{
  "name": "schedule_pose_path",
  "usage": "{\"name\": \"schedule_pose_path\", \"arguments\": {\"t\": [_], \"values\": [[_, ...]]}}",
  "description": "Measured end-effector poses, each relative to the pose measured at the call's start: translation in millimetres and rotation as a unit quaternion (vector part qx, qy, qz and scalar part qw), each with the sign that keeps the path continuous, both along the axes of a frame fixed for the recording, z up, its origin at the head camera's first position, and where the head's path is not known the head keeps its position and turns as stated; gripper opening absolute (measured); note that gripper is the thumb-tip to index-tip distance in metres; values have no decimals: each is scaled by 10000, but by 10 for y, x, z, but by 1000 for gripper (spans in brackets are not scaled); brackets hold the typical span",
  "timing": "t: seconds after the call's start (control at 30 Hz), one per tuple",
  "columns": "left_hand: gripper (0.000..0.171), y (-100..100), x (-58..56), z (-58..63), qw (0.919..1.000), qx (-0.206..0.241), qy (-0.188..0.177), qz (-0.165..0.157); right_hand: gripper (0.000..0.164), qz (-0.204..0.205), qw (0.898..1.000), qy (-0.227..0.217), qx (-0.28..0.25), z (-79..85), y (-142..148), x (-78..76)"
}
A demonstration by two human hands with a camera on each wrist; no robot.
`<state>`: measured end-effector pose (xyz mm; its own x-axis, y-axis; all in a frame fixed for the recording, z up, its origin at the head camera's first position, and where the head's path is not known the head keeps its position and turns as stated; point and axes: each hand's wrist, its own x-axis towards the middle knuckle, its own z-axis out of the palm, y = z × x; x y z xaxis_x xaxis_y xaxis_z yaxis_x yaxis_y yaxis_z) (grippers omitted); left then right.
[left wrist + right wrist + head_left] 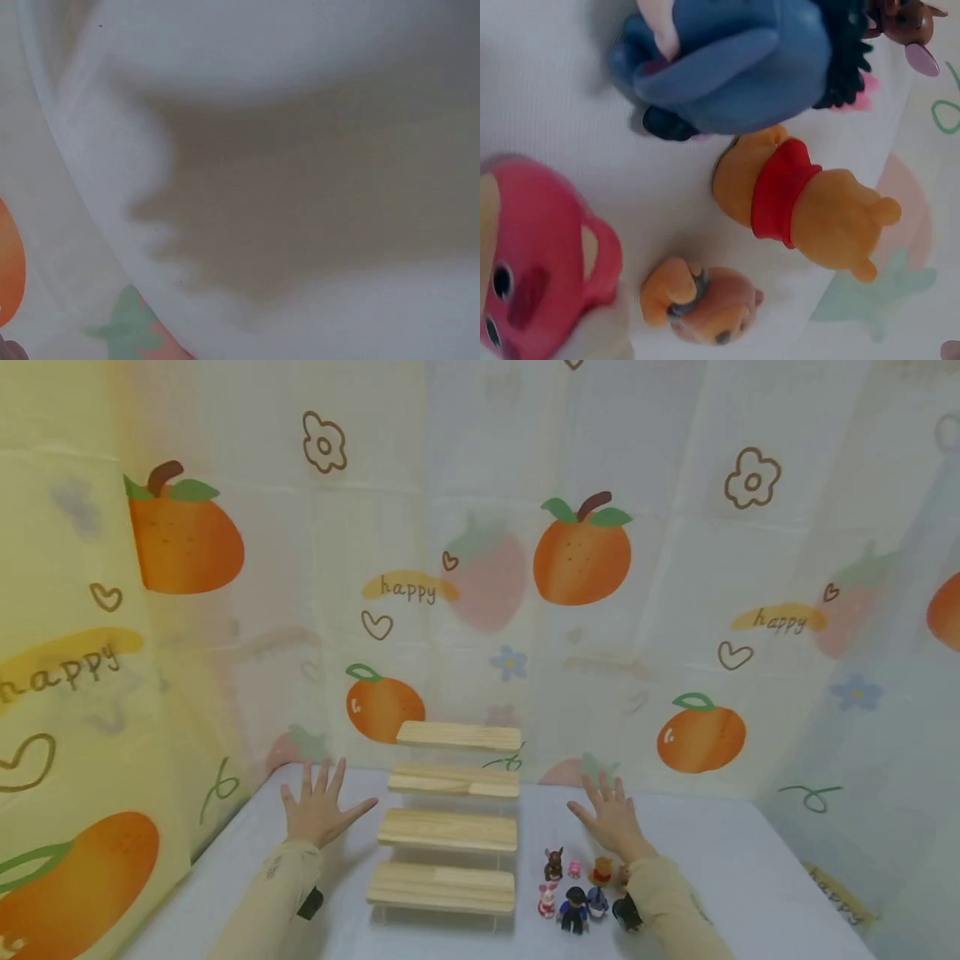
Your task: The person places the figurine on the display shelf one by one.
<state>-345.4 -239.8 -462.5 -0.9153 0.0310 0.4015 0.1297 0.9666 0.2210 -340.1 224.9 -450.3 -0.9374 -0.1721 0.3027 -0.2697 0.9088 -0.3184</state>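
1. I see the left hand (pixel 318 812) and right hand (pixel 615 820) empty, fingers spread apart.
2. I'd lift the cream fabric right sleeve (pixel 663 902) clear of the small multicoloured toy figurines (pixel 597 903) beside it.
3. I'd avoid bumping the pale wooden four-tier shelf (pixel 447 829) between the hands.

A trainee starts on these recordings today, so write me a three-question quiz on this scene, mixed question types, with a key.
1. Count: how many wooden boards does the stepped stand have?
2. Choose: which is nearer the toy figures, the left hand or the right hand?
3. Fill in: in the right wrist view, the yellow bear figure wears a ____ top.

Key:
1. Four.
2. The right hand.
3. Red.
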Motion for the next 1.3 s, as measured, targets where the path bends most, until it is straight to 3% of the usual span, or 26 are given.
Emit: {"name": "schedule_pose_path", "arguments": {"t": [0.2, 0.3, 0.37, 0.43, 0.53, 0.6, 0.67, 0.8, 0.9, 0.97, 1.1, 1.3], "values": [[95, 4, -26, -114, 9999, 74, -84, -39, 67, -93, 9997, -169, -120, -68, 5, 33], [90, 34, -11, -107, 9990, 396, -179, -118, 67, -128, 9996, -203, -157, -44, 1, 63], [83, 56, 30, -55, 9951, 894, -340, -237, 65, -97, 9996, -121, -231, 11, -17, 82], [77, 83, 84, -7, 9851, 1546, -586, -472, 64, -17, 9994, -45, -357, 72, -38, 122], [68, 143, 187, 32, 9584, 2486, -1000, -982, 61, 188, 9981, -124, -568, 130, -59, 212], [62, 182, 250, 19, 9417, 2852, -1180, -1342, 59, 377, 9966, -307, -660, 141, -68, 271], [59, 220, 300, -16, 9313, 3008, -1239, -1638, 55, 557, 9951, -481, -661, 123, -66, 325], [62, 284, 341, -94, 9227, 3080, -1006, -2089, 37, 1240, 9912, -121, -458, 48, -53, 391], [65, 323, 359, -123, 9159, 3157, -814, -2343, 28, 1933, 9799, 421, -266, -9, -64, 423], [65, 349, 376, -131, 9104, 3250, -793, -2435, 27, 2237, 9734, 477, -162, -31, -84, 450], [65, 395, 403, -142, 8984, 3569, -903, -2395, 35, 2519, 9675, -124, -183, -57, -158, 485], [61, 472, 395, -173, 8938, 3777, -931, -2231, 42, 2655, 9584, -1039, -142, -70, -258, 518]]}}
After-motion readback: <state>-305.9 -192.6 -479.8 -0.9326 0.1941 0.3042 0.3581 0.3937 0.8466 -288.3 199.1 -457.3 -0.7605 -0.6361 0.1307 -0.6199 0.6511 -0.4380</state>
